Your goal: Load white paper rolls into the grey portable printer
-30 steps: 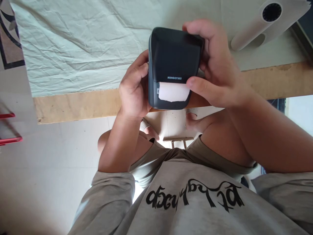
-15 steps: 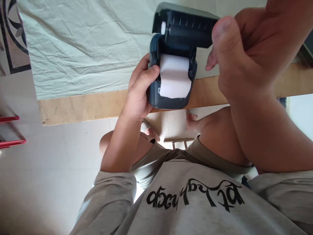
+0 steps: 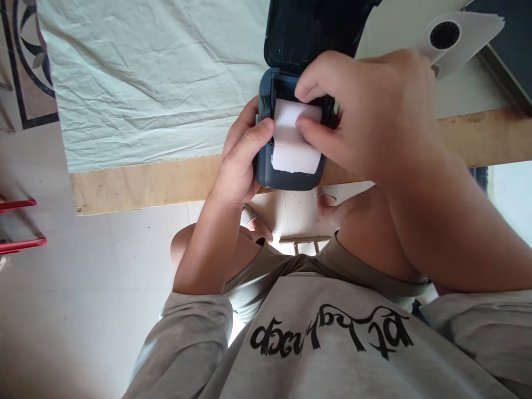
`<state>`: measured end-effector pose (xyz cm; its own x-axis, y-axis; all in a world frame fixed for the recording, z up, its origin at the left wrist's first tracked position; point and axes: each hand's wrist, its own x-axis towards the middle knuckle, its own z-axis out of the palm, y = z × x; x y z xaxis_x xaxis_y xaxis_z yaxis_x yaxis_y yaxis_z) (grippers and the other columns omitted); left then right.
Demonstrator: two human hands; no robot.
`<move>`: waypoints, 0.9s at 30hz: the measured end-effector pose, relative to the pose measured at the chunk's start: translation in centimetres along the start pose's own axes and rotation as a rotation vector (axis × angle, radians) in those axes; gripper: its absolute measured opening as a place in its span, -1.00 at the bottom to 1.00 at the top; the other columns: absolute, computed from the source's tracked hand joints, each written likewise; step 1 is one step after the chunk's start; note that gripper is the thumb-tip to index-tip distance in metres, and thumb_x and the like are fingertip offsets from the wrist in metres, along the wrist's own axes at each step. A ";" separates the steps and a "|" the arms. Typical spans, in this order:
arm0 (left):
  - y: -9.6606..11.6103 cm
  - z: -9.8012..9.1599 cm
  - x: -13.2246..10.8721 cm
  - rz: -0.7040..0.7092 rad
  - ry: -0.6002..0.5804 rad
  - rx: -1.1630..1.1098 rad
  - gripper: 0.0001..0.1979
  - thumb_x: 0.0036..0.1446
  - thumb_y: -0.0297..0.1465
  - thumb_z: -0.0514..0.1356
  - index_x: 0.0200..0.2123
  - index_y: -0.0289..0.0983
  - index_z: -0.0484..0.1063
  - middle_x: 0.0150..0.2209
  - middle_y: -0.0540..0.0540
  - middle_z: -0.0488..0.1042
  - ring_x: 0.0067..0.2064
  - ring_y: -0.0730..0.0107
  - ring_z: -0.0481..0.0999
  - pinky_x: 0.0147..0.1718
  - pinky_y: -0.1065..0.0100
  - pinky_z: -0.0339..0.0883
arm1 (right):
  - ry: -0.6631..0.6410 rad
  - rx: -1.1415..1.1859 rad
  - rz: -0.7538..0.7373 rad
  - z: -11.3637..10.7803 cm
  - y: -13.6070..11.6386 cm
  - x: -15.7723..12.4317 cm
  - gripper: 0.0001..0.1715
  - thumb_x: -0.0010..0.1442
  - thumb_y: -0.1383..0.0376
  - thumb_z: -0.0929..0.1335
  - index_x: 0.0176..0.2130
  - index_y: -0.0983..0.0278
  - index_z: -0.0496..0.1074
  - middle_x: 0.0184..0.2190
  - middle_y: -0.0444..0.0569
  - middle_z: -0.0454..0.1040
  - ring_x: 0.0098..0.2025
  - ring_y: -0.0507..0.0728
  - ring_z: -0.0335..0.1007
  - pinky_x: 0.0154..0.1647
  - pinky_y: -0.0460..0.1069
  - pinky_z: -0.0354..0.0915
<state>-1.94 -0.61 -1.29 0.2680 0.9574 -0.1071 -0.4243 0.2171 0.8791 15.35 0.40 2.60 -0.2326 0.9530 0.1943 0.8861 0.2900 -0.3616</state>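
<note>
My left hand is wrapped around the left side of a small dark blue thermal printer, its thumb on the near rim. Raised back beyond the body is the printer's black lid. A white paper roll sits in the compartment, its loose end lying over the front with a ragged edge. Above the roll is my right hand, slightly blurred. Its thumb tip reaches the paper and its index finger is at the compartment's far part, with a gap between them. The other fingers are hidden.
A pale green cloth covers the table, whose wooden edge runs below the printer. At the upper right lie a white roll with a black core and a dark tray-like object. Red bars show at far left.
My right hand has let go of the lid and moved left and down into the compartment over the paper roll. The lid now stands further open. The left hand keeps its hold.
</note>
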 end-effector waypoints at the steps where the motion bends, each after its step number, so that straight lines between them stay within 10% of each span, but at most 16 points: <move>1: 0.1 0.2 -0.1 -0.010 0.012 -0.005 -0.84 0.14 -0.32 0.20 -0.18 -0.16 0.46 -0.38 -0.03 0.45 -0.38 0.43 0.37 -0.49 0.42 0.20 | -0.050 -0.027 -0.027 -0.1 0.0 0.1 -0.63 0.08 0.12 0.31 -0.08 0.09 0.42 -0.39 -0.19 0.43 -0.38 -0.04 0.31 -0.22 -0.04 0.25; 7: 0.7 1.0 -0.5 -0.009 0.036 0.073 -0.87 0.17 -0.32 0.15 -0.35 -0.20 0.47 -0.45 -0.04 0.37 -0.41 0.43 0.33 -0.49 0.40 0.15 | -0.127 0.138 -0.043 -1.6 0.1 -0.3 -0.58 0.01 0.16 0.39 -0.07 0.05 0.44 -0.26 -0.28 0.49 -0.44 -0.14 0.23 -0.29 -0.11 0.25; 14: 0.3 0.6 -0.2 -0.021 0.072 -0.018 -0.85 0.16 -0.28 0.14 -0.25 -0.17 0.44 -0.37 -0.04 0.46 -0.35 0.34 0.43 -0.41 0.36 0.21 | 0.097 1.123 0.135 -0.4 3.4 -1.3 -0.64 -0.04 0.20 0.36 -0.21 0.30 0.44 -0.49 -0.11 0.36 -0.49 -0.03 0.32 -0.67 -0.11 0.08; 19: 0.3 1.0 -0.2 -0.040 0.076 -0.003 -0.84 0.15 -0.28 0.15 -0.23 -0.18 0.44 -0.29 -0.08 0.51 -0.32 0.32 0.47 -0.39 0.33 0.23 | 0.186 1.005 0.189 1.5 5.2 -1.2 -0.57 -0.06 0.06 0.42 -0.31 0.27 0.25 -0.54 -0.17 0.27 -0.63 -0.08 0.16 -0.75 -0.09 0.05; 27: 0.3 1.2 -0.2 -0.011 0.082 0.020 -0.81 0.18 -0.27 0.10 -0.21 -0.21 0.42 -0.25 -0.09 0.53 -0.26 0.30 0.51 -0.38 0.32 0.28 | 0.168 0.360 0.053 1.6 5.4 -1.1 -0.57 -0.09 0.18 0.46 -0.18 0.22 0.41 -0.15 -0.05 0.46 -0.18 0.00 0.32 -0.23 -0.06 0.26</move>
<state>-1.03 -0.94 -0.44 0.2003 0.9677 -0.1533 -0.4038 0.2241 0.8870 19.69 1.08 -1.03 -0.0946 0.9485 0.3023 0.6908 0.2812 -0.6661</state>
